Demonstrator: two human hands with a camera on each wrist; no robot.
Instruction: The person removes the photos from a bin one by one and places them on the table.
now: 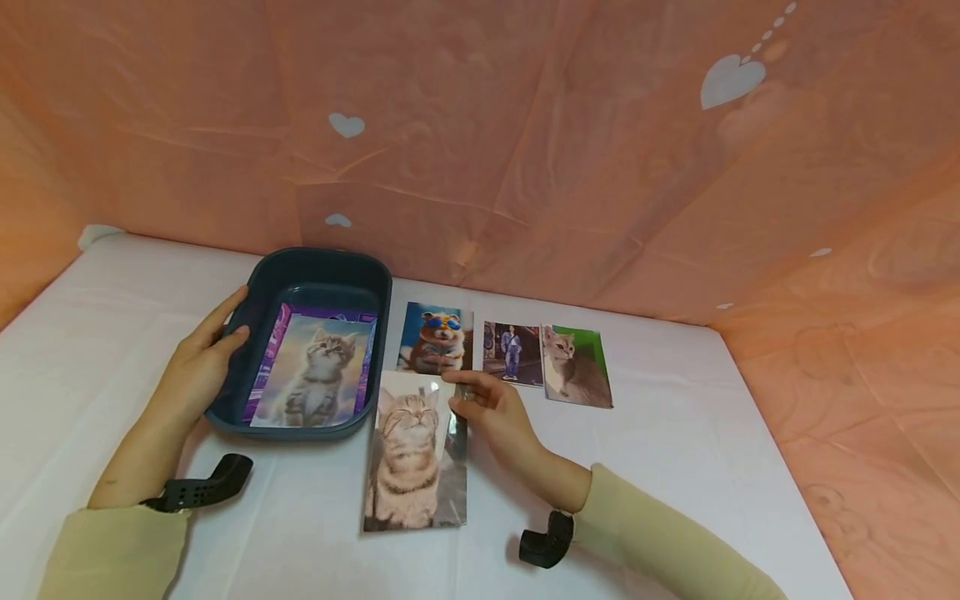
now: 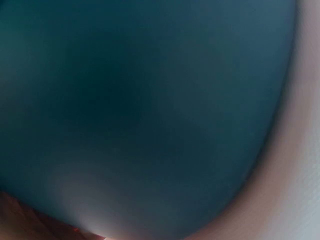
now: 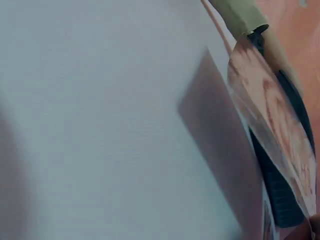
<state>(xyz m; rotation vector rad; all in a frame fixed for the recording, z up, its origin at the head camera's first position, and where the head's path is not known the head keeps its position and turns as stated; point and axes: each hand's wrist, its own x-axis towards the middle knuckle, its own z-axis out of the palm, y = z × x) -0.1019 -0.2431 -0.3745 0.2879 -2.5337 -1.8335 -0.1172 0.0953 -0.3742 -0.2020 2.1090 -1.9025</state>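
Note:
My left hand (image 1: 193,367) grips the left wall of a dark blue-green plastic bin (image 1: 317,260), its thumb over the rim. Inside the bin, a grey kitten picture card (image 1: 318,371) lies over a purple-patterned one (image 1: 258,392). The bin's wall (image 2: 150,100) fills most of the left wrist view, blurred. My right hand (image 1: 504,418) pinches the upper right edge of a larger picture card (image 1: 408,467) of a tabby cat with closed eyes. In the right wrist view this card (image 3: 275,105) is raised off the table, its shadow beneath.
Behind the held card lie a picture of a hamster in sunglasses (image 1: 437,337), one of a standing person (image 1: 512,352) and one of a cat on green (image 1: 577,367). A white cloth (image 1: 660,492) covers the table; an orange curtain (image 1: 480,150) hangs behind it.

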